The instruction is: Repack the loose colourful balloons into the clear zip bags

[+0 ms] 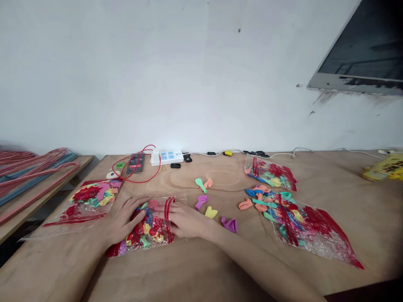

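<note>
A clear zip bag of coloured balloons (147, 230) with a red seal strip lies on the wooden table (195, 268) in front of me. My left hand (124, 218) rests flat on the bag's left part, fingers spread. My right hand (185, 220) holds the bag's mouth at the red strip, fingers curled and pressed together on it. Loose uninflated balloons lie just right of that hand: a yellow one (210, 212), two purple ones (200, 201) (230, 225), and a green and orange pair (203, 183).
Three more bags of balloons lie about: one at left (90, 201), one at back right (270, 172), a large one at right (302, 226) with balloons spilling out. A white power strip (166, 157), red wire and cables sit by the wall. Long coloured strips (34, 167) lie on the left bench.
</note>
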`<move>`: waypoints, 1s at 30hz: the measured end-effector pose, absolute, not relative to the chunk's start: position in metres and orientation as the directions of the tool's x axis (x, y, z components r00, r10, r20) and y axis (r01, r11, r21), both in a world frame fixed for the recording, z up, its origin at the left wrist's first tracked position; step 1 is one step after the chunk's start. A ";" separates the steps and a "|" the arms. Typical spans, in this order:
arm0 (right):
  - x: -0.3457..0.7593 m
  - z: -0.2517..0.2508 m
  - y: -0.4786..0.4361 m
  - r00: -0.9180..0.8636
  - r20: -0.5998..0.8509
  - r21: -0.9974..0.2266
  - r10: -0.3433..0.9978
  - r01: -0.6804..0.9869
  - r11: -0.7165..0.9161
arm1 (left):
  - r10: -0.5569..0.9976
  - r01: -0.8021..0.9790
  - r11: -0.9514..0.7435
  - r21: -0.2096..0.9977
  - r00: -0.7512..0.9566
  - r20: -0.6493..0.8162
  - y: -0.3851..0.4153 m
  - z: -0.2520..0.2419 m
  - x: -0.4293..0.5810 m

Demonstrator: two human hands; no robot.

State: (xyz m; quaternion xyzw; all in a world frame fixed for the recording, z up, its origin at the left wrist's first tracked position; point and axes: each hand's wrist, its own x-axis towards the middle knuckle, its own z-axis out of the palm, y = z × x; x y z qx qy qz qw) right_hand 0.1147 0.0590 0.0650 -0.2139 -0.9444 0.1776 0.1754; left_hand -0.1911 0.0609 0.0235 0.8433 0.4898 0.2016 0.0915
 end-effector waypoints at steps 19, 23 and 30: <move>0.362 0.032 0.030 -0.024 0.205 -0.215 0.978 0.974 0.069 | 0.840 0.793 -0.534 0.293 0.459 0.289 0.064 0.019 -0.197; 0.346 0.043 0.043 -0.058 0.188 -0.218 0.981 0.971 0.099 | 0.832 0.796 -0.542 0.267 0.467 0.299 0.065 0.019 -0.199; 0.303 0.053 0.038 -0.491 0.215 -0.447 0.844 0.719 0.532 | 0.827 0.792 -0.550 0.264 0.474 0.302 0.064 0.022 -0.197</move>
